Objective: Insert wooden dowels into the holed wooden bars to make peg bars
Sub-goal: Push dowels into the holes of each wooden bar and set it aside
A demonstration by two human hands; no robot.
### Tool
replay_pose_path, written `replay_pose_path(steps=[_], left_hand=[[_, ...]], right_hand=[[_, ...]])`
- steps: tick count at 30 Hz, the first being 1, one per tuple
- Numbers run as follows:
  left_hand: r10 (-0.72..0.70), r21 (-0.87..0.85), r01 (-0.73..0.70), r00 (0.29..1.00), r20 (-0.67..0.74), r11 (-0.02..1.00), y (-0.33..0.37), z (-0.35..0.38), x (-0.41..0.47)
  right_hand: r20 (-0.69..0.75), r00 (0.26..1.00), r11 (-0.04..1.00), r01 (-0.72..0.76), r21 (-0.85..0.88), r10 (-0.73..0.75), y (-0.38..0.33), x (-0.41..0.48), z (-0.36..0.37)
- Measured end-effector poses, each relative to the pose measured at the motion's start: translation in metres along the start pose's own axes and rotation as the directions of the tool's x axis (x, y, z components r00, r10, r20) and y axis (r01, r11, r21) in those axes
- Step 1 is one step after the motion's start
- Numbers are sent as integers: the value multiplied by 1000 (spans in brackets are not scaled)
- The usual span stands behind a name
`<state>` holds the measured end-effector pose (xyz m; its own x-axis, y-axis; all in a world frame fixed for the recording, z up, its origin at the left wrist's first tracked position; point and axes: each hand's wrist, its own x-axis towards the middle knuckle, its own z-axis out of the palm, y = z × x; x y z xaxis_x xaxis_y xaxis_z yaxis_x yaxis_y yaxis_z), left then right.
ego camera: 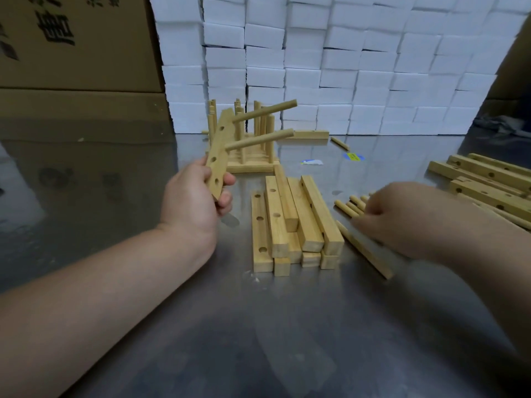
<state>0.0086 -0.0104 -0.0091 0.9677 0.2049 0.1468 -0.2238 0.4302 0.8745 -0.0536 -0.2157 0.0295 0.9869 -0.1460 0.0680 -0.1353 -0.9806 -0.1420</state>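
Partway through this one, I reckon. My left hand (195, 196) has its fingers wrapped round the near end of the bar (219, 142), held up off the table (287, 326) at centre-left. Two dowels (264, 112) are seated in its far holes, and I count three holes showing empty below them.

The bar's long axis runs from near and low to far and high, tipped a bit right. The pegs stick out to the right, angled slightly upward.

My right hand (402, 219) is over the loose dowels (349, 206) on the right. It's blurry, so I can't tell if it has pinched one.

Finished peg bars (247, 156) sit behind, and the pile of blank bars (290, 222) in the middle is untouched. Loads left.
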Motion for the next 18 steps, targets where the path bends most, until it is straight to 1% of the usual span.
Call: replay_pose_path(steps=[2, 4, 6, 8, 9, 11, 12, 13, 15, 17, 18], left_hand=[[-1, -31, 1, 1000, 29, 1000, -1, 1, -1], [4, -36, -2, 999, 54, 999, -1, 1, -2], [5, -27, -4, 998, 66, 1000, -1, 1, -3], [10, -17, -8, 996, 83, 1000, -1, 1, -4], [16, -5, -16, 995, 96, 1000, -1, 0, -5], [35, 30, -39, 992, 122, 999, -1, 0, -6], [42, 48, -49, 990, 132, 998, -1, 1, -8], [47, 69, -57, 989, 139, 996, -1, 2, -9], [54, 114, -71, 988, 148, 991, 0, 4, -12], [52, 137, -74, 986, 161, 988, 0, 7, -15], [47, 133, -70, 984, 170, 989, 0, 9, -17]], right_hand=[[96, 995, 989, 24, -148, -10, -1, -1, 5], [157, 987, 976, 51, -211, -18, -2, -3, 6], [175, 984, 963, 75, -258, -29, -2, -4, 5], [134, 990, 961, 76, -265, -42, 0, -3, 3], [82, 996, 971, 55, -235, -37, 2, -2, 0], [-63, 998, 994, 17, -104, -23, 5, -2, -7], [-135, 990, 999, 35, -30, -39, 5, -3, -9], [-187, 980, 995, 83, 49, -72, 4, -4, -10], [-257, 949, 948, 240, 206, -184, -3, -10, -8], [-321, 893, 883, 400, 245, -316, -14, -20, -3], [-331, 871, 860, 450, 241, -363, -19, -23, 0]])
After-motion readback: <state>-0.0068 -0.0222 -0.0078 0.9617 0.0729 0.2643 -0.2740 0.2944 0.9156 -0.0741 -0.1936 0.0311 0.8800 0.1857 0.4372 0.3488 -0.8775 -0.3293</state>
